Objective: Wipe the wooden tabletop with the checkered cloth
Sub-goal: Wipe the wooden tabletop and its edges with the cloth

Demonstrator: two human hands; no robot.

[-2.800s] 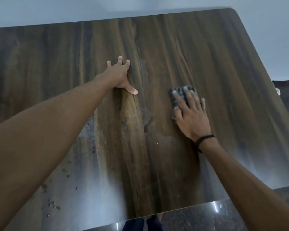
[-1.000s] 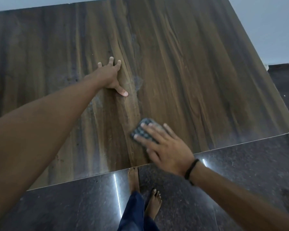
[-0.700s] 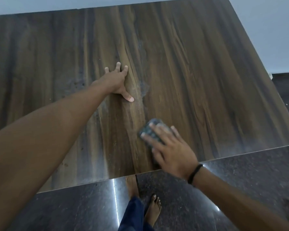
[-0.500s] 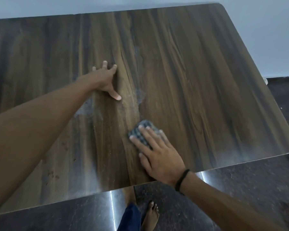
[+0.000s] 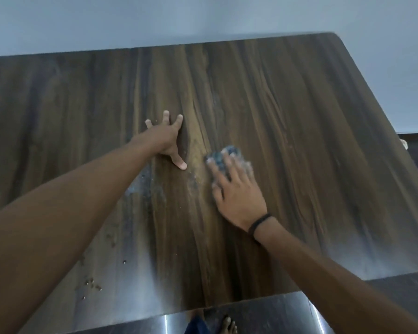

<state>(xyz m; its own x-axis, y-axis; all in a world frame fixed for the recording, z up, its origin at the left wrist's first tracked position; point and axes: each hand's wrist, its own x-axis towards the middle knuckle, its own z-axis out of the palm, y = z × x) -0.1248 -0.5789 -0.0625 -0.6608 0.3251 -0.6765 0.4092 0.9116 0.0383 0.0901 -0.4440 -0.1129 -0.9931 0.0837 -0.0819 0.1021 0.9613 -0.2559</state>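
Observation:
The wooden tabletop [image 5: 311,145] fills most of the view, dark brown with streaked grain. A small folded checkered cloth [image 5: 221,157], grey-blue and blurred, lies near the table's middle. My right hand [image 5: 237,191] presses flat on the cloth with straight fingers, covering most of it. My left hand [image 5: 165,138] rests flat on the bare wood just left of the cloth, fingers spread, thumb pointing toward it.
Small crumbs [image 5: 92,283] and a smudged patch [image 5: 143,186] lie on the near-left part of the table. A pale wall [image 5: 203,18] backs the far edge. Dark glossy floor [image 5: 263,314] and a bare foot [image 5: 228,325] show below the near edge.
My right hand has pushed the cloth away from the near edge toward the table's middle, closer to my left thumb. My left hand stays planted. The view has tilted up.

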